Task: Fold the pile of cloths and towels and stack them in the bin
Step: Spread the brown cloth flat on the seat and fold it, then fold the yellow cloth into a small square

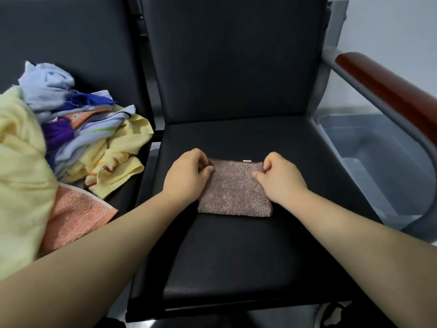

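Observation:
A folded brown towel (234, 190) lies flat on the black chair seat (236, 256) in the middle of the view. My left hand (186, 176) pinches its far left corner with curled fingers. My right hand (279, 178) pinches the far right corner the same way. A pile of unfolded cloths (78, 136) in blue, purple, yellow and striped fabric sits on the neighbouring seat to the left. A clear plastic bin (383, 162) stands on the floor to the right of the chair, and I see nothing in it.
A large pale yellow cloth (19, 176) and an orange towel (75, 214) lie at the left, nearer to me. A brown wooden armrest (390, 91) on a grey metal frame runs between the seat and the bin.

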